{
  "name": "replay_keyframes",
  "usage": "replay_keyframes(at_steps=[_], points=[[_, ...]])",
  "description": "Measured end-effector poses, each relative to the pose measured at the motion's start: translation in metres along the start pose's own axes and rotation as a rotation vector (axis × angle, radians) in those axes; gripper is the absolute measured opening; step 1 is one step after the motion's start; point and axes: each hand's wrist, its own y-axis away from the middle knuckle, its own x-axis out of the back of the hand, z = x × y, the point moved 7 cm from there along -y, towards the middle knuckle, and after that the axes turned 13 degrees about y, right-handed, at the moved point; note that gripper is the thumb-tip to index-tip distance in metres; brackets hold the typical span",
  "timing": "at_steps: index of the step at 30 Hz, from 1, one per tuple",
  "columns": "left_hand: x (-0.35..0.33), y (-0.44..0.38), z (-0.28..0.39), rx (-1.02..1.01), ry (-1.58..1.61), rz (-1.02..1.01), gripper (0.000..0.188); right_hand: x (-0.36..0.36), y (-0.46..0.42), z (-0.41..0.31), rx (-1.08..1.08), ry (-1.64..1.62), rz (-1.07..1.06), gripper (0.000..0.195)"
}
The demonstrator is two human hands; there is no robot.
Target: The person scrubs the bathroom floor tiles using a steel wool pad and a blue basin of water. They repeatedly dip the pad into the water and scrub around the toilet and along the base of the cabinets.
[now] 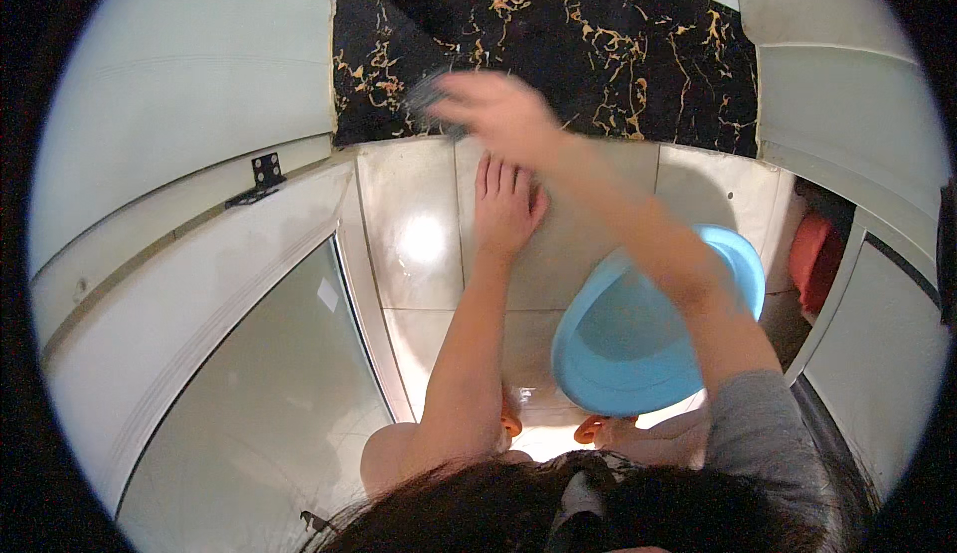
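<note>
My right hand point(497, 116) is blurred by motion over a black panel with gold marble-like veins point(598, 52). Under its fingers is a dark grey cloth-like item point(432, 97), too blurred to name surely. Just below, my left hand point(510, 205) extends over the pale floor tiles point(553, 254), palm down, fingers slightly apart and nothing visible in it; whether it touches the tiles I cannot tell. A light blue plastic basin point(598, 385), which seems to hold water, stands beneath my right forearm.
At left are a pale cabinet-like panel point(202, 67), a black metal hinge point(267, 170) and a framed glass panel point(262, 374). A red object point(813, 261) sits inside an opening at right, beside a pale door panel point(867, 351). My bare feet are at the bottom, partly hidden.
</note>
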Motion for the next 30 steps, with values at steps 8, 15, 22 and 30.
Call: replay_keyframes(at_steps=[8, 15, 22, 30], points=[[0.018, -0.001, 0.019, -0.132, -0.019, 0.22, 0.064, 0.054, 0.081, 0.094, -0.339, 0.084, -0.124, 0.068], [0.054, -0.036, 0.054, -0.308, 0.031, 0.498, 0.067, 0.086, 0.133, 0.149, -0.425, -0.023, 0.265, 0.04], [0.078, -0.106, 0.011, -0.25, -0.371, 0.481, 0.056, 0.056, 0.192, 0.207, -0.532, 0.643, -0.031, 0.062], [0.159, -0.059, -0.119, 0.088, -0.434, 0.548, 0.056, 0.067, 0.184, 0.195, -0.557, 0.574, 0.042, 0.06]])
